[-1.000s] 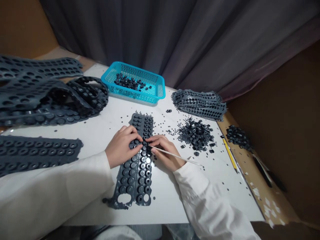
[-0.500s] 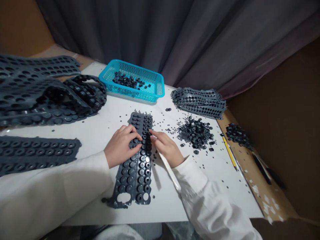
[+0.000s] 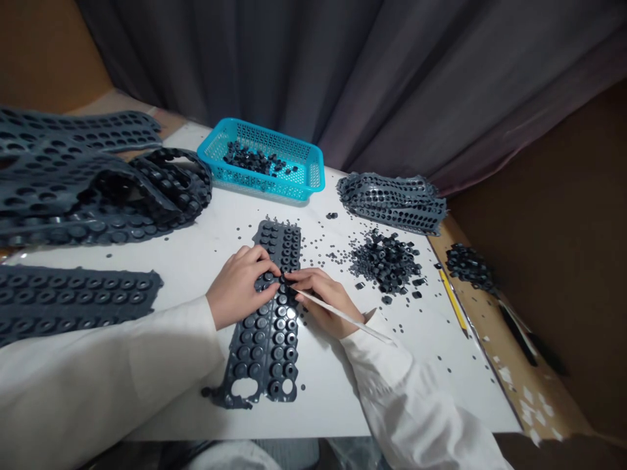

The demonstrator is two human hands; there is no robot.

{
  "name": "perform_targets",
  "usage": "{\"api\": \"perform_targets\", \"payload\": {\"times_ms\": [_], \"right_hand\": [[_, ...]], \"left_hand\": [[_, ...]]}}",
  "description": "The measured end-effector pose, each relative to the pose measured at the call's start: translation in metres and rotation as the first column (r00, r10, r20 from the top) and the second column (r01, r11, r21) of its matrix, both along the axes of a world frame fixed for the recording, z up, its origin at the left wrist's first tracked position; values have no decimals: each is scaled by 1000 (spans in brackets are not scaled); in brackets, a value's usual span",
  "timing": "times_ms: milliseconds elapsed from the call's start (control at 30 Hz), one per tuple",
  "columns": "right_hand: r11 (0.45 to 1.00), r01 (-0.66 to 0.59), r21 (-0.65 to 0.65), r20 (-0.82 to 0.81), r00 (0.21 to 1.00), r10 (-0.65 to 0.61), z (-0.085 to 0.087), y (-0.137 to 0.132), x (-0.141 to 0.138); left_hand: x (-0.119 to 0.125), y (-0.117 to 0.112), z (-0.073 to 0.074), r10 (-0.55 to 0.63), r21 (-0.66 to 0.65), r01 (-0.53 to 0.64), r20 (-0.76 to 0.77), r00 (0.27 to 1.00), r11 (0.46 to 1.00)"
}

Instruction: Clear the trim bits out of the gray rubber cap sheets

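A long dark rubber strip (image 3: 267, 339) studded with round parts lies lengthwise on the white table (image 3: 196, 254). My left hand (image 3: 240, 284) rests on the strip, fingers curled and pressing down on its studs. My right hand (image 3: 321, 297) is pinched on a thin white stick (image 3: 343, 316), whose tip touches a stud in the strip's right column, just beside my left fingertips. The stick's free end points back toward my right sleeve.
A turquoise basket (image 3: 262, 160) with several small black parts stands at the back. Stacks of rubber strips (image 3: 93, 189) lie left, another strip (image 3: 73, 297) nearer me, a bundle (image 3: 392, 202) right. A heap of loose black pieces (image 3: 386, 261) and a yellow pencil (image 3: 450, 300) lie right.
My right hand swung the stick from lying flat along my wrist to pointing its tip at the strip again, and moved slightly toward me. My left hand stayed on the strip.
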State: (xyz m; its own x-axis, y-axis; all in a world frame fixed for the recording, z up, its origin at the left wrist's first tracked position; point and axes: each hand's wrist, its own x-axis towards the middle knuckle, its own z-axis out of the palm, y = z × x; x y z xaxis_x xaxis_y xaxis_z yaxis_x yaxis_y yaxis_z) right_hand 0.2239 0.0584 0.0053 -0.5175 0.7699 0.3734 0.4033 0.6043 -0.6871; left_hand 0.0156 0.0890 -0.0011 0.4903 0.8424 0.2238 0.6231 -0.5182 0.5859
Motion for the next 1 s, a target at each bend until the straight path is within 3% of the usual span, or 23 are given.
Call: {"api": "perform_targets", "payload": {"times_ms": [200,400,533,700,833,900,1000], "right_hand": [[997,-32,64,59,998,29,-1,2,1],[954,-84,289,317,948,-12,-7,7,0],[938,-65,339,372,926,-71,-10,6,-4],[960,140,243,294,932,-210,-11,10,-1],[947,292,135,119,944,-308,-3,8,4],[955,295,31,14,955,-295,3,1,5],[980,176,-94,-60,981,-182,9,-12,3]], "left_hand": [[0,0,1,4,-3,-4,2,1000,1000],[0,0,1,-2,13,2,-12,1000,1000],[0,0,0,-1,24,2,-14,1000,1000],[0,1,-1,-3,21,3,-19,1000,1000],[0,0,0,-2,22,3,-15,1000,1000],[0,0,1,-2,25,2,0,1000,1000],[-1,-1,2,-2,37,0,51,999,999]]}}
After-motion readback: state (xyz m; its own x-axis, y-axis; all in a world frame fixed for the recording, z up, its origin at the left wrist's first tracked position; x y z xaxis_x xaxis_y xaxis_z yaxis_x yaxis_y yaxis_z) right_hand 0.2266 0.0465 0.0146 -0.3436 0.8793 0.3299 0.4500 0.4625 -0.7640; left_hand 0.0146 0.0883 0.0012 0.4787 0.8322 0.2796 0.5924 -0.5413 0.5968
